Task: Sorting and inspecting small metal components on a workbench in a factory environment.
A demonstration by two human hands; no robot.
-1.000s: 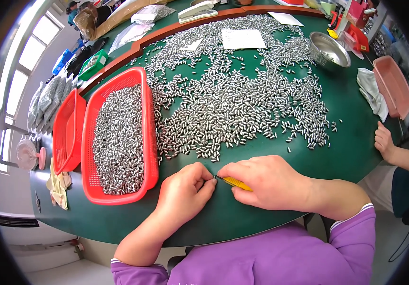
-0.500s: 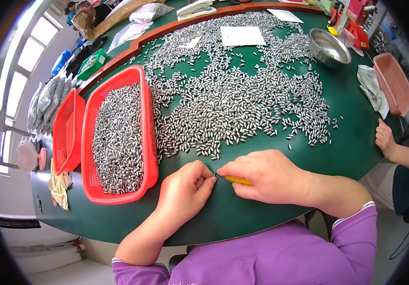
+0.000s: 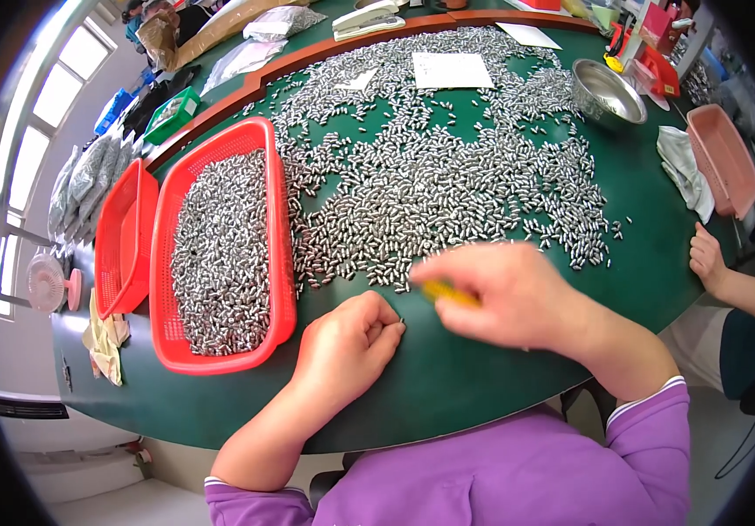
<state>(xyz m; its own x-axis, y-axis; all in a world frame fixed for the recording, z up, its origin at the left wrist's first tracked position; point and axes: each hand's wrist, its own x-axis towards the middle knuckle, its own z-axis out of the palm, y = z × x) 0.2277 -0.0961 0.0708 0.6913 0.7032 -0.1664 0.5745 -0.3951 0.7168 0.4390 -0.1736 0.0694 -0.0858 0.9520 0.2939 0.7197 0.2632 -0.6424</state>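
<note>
red basket (image 3: 283, 263) and metal pieces (image 3: 447, 202) ring both hands, right blurred.

Red mesh baskets: two, one large (image 3: 224, 254) and one smaller (image 3: 123, 237) beside it. Pink basket: one (image 3: 723, 158). Steel bowl: one (image 3: 607, 90). Small metal pieces: too many to count, spread over the green table (image 3: 500, 377) in one broad heap (image 3: 447, 175), with a second mass (image 3: 219, 254) filling the large red basket. White paper sheets: two, (image 3: 452, 68) and (image 3: 528, 35). White cloth: one (image 3: 684, 167). Yellow tool: one (image 3: 449, 294), blurred. Hands: three, the left hand (image 3: 347, 337), the right hand (image 3: 509, 294), and a neighbour's hand (image 3: 708, 256). Small fan: one (image 3: 51, 282).
</note>
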